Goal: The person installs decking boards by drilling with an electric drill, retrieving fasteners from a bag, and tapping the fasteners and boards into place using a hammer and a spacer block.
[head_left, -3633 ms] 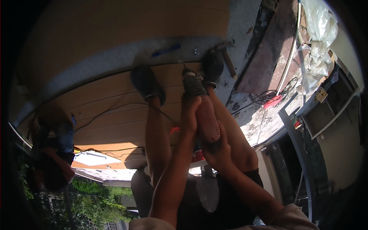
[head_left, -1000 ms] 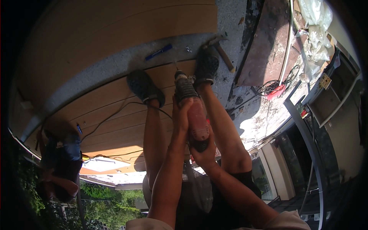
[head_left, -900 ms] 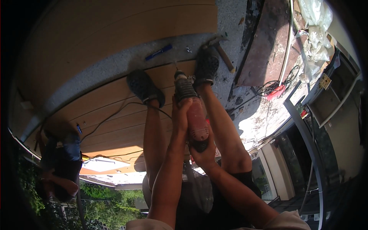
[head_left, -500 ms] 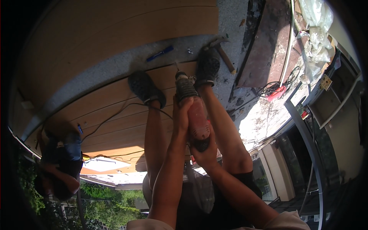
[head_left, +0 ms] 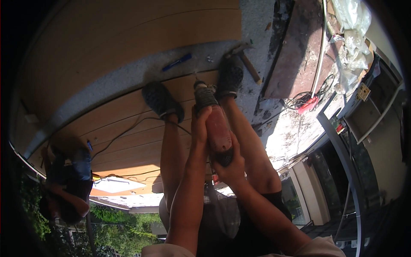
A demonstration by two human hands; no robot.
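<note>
My left hand [head_left: 199,122] is closed round the forward body of a red and black power drill [head_left: 218,128], and my right hand [head_left: 229,167] grips its black rear handle. The drill's thin bit points away from me at the edge of the wood planks [head_left: 181,85], between my two feet in dark clogs; whether its tip touches is hard to tell. Just beyond lie a blue pen-like tool [head_left: 176,62] and a small shiny piece [head_left: 210,58] on a grey speckled strip. A hammer [head_left: 250,64] with a wooden handle lies beside my right foot.
A co-worker [head_left: 68,180] crouches at the left. A cable [head_left: 113,139] crosses the planks. At the right are a stained board [head_left: 295,51], a white tube, crumpled plastic [head_left: 355,47], coiled cords with a red object [head_left: 309,105] and a metal frame [head_left: 338,137].
Compared with the earliest frame, the drill and both my hands sit a little further left in the view, and the surroundings have shifted slightly. Both hands have kept their grip.
</note>
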